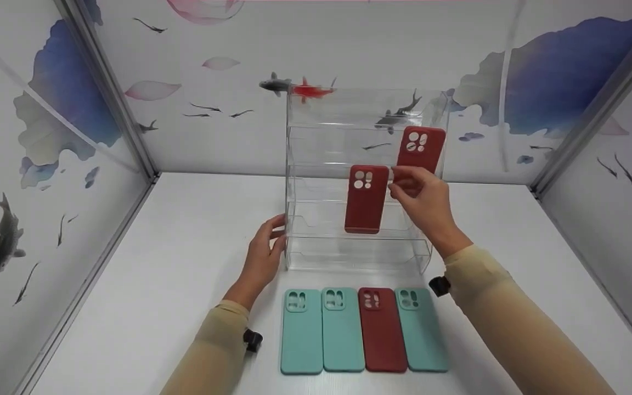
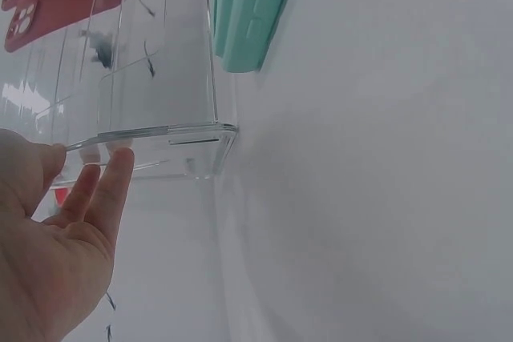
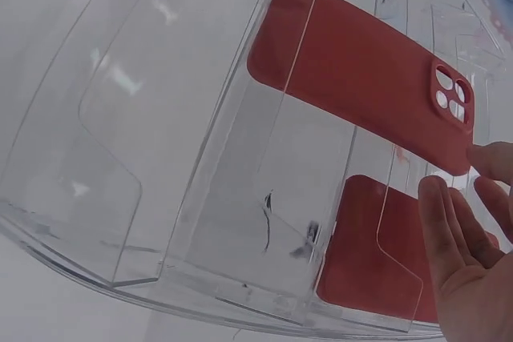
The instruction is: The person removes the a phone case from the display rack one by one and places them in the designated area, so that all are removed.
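Note:
A clear acrylic rack (image 1: 316, 255) with several tiers stands upright on the white table. One red phone case (image 1: 365, 206) leans in a middle tier; another red phone case (image 1: 425, 145) stands higher at the right. My right hand (image 1: 423, 197) is beside the upper right corner of the lower one, thumb and fingers apart; in the right wrist view its thumb (image 3: 489, 159) is at that case's corner. My left hand (image 1: 264, 255) touches the rack's left side, fingers (image 2: 112, 190) extended against the panel in the left wrist view.
In front of the rack lie teal phone cases (image 1: 302, 332) in a row, with one red phone case (image 1: 383, 329) among them. Printed walls (image 1: 212, 137) with fish and petals enclose the table (image 1: 195, 219) at the back and sides.

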### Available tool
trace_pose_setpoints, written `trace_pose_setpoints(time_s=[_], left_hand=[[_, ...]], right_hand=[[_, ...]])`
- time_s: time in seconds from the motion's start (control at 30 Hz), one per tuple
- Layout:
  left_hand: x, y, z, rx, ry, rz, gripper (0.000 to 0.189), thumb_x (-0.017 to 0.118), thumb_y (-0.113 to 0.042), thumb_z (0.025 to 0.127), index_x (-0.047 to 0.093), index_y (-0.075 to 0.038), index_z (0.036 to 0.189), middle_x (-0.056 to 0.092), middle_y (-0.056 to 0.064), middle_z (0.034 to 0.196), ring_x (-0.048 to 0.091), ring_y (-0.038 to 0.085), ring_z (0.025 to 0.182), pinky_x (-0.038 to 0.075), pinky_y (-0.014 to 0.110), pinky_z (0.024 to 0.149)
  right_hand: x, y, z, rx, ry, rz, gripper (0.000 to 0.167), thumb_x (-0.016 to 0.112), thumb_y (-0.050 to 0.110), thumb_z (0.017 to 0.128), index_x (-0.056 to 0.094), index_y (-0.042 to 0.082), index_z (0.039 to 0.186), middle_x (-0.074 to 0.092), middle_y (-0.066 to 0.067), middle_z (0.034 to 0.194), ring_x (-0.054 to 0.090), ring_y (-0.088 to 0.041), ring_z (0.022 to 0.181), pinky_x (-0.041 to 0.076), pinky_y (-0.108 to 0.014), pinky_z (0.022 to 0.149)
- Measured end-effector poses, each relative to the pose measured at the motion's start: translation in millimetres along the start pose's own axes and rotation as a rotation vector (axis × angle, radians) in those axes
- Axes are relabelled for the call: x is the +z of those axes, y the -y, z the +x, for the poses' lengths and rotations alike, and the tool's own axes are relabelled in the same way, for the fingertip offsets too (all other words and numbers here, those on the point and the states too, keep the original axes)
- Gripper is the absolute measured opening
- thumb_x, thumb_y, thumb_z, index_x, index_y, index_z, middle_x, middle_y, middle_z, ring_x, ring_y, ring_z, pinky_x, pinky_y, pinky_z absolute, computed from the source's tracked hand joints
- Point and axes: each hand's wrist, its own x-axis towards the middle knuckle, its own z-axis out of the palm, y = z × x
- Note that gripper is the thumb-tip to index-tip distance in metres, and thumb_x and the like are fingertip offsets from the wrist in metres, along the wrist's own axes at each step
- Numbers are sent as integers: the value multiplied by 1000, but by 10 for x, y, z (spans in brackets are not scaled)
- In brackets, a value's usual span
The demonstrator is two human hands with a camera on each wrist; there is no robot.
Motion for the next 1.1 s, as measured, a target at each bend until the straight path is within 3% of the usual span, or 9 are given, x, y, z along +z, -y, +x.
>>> trace_pose_setpoints(time_s=[0.37,0.6,0.83,1.1], left_hand=[[-7,-7,-17,-7,3,-10,47,52,-17,110,41,-20,155,50,6,153,56,23,135,53,38,113],[3,-2,-12,-12,-3,-18,47,51,-17,110,42,-20,155,51,4,152,55,25,136,54,36,111],[1,-4,-10,-5,-9,-8,46,51,-17,110,42,-20,154,51,3,151,56,22,134,54,36,111],[8,-3,-8,-1,-8,-14,45,51,-16,110,42,-20,154,51,4,151,56,27,135,53,39,113]], right_hand=[[56,-31,132,61,13,21,35,74,13,96,69,11,131,75,-11,119,76,-24,99,64,-19,78],[95,9,126,27,22,-36,35,75,15,96,70,11,130,75,-9,121,76,-23,100,65,-35,90],[80,-9,125,4,4,-9,29,76,10,94,73,9,124,77,-9,112,75,-21,89,62,-15,73],[8,0,71,11,11,28,29,76,12,95,72,10,123,76,-9,111,76,-22,92,63,-16,76]])
